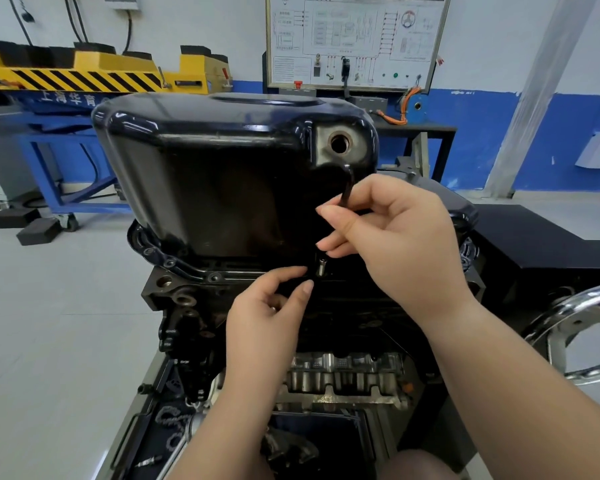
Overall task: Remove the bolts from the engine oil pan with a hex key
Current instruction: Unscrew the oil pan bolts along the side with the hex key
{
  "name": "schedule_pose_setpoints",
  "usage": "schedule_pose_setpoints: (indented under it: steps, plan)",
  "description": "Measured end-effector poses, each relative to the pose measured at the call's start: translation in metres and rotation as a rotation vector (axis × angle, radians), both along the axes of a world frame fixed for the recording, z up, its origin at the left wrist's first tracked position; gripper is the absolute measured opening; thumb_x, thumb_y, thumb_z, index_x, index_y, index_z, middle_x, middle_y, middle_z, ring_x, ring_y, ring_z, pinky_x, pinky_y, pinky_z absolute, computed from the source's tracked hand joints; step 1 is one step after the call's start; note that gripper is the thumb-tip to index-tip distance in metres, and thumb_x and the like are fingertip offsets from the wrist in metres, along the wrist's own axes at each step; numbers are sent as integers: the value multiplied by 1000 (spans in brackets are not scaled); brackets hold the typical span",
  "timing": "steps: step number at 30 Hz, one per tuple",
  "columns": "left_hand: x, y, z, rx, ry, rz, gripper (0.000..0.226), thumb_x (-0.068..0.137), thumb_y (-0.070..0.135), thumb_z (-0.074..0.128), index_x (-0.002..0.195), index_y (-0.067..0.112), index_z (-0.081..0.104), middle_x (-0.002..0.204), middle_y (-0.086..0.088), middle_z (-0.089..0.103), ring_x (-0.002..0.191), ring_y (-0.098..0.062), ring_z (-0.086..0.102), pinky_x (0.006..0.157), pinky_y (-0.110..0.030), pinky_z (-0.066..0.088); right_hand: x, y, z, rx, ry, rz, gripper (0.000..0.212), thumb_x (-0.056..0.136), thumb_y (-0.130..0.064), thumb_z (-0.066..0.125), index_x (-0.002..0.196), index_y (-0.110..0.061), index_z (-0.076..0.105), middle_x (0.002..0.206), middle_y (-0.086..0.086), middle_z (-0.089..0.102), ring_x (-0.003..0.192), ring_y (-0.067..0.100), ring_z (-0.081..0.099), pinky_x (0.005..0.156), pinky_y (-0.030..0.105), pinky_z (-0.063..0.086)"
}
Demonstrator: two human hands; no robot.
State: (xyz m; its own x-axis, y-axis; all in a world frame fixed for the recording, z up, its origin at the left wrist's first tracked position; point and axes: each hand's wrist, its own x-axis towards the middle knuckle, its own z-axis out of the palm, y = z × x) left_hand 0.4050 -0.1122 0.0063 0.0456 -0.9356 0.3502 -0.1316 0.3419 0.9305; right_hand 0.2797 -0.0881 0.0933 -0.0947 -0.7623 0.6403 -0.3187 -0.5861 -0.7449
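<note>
The glossy black oil pan (201, 161) sits upside down on the engine block (194, 306), with its drain hole at the upper right. My right hand (395, 237) pinches a black hex key (347, 185), which stands upright in front of the pan's near wall. Under it a silver bolt (322, 266) sticks up out of the pan's flange. My left hand (274, 313) reaches up just left of that bolt, thumb and forefinger parted and close to it, holding nothing that I can see. More bolts (214, 278) sit in the flange at the left.
A chrome hand wheel (575, 327) juts in at the right beside a black bench (534, 237). Behind the pan stand a wiring display board (357, 39) and a yellow-and-black lift on a blue frame (84, 74). Loose parts and a chain lie in the tray (160, 427) below.
</note>
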Motion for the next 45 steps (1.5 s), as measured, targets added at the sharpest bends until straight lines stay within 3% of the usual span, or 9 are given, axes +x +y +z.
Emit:
schedule_pose_setpoints:
  steps: [4,10,19,22,27,35,39,42,45]
  plan:
    - [1,0,-3,-9,30,-5,18,81,28,69,84,45,69,47,7,47,43,0,39,43,-9,34,-1,-2,-2,33,-89,16,18,82,-6,70,82,6,56,73,18,68,58,18,70,56,31,59]
    - [2,0,-6,-33,-31,7,22,83,29,66,88,50,66,58,8,59,46,2,46,44,-8,37,1,3,-1,8,44,82,25,96,-8,50,114,-22,60,82,8,66,70,16,71,67,29,59]
    - [4,1,-8,-34,-73,-2,27,84,29,67,92,54,63,51,10,51,43,-1,41,41,-11,34,0,0,3,23,-50,27,13,82,-5,70,77,-1,58,75,9,70,57,16,70,54,29,58]
    - [4,1,-8,-38,-75,-3,28,83,29,67,91,55,62,52,7,53,44,0,41,43,-11,35,-1,0,2,34,-69,55,17,83,-6,69,83,4,55,70,11,70,58,21,70,57,36,59]
    - [5,1,-8,-49,-89,1,30,83,29,67,89,58,61,52,1,52,43,0,41,42,-10,34,0,2,0,14,10,110,22,94,-7,52,112,-17,61,81,11,68,68,19,71,67,33,60]
    - [5,1,-11,-39,-110,-16,31,83,30,66,94,58,60,49,9,48,41,-3,36,40,-13,31,0,-1,-1,4,-6,46,11,84,-6,68,78,-4,59,77,10,69,58,16,70,55,33,59]
    - [6,2,-12,-48,-142,-20,35,84,30,65,97,61,57,49,8,49,39,-3,36,39,-15,31,-2,-3,-2,27,-19,53,24,82,-10,69,82,7,52,72,10,70,60,19,71,59,42,60]
    - [7,1,-12,-52,-158,-23,36,84,29,65,97,62,56,52,6,51,38,-2,37,39,-14,32,-1,0,-2,20,13,114,4,90,-10,59,93,-7,59,78,9,69,67,19,71,66,37,60]
    - [10,0,-13,-54,-207,-42,38,85,29,64,102,61,55,49,7,50,38,-2,37,38,-12,31,-2,0,-3,5,66,108,21,96,-5,49,105,-19,62,84,9,68,70,16,71,69,35,60]
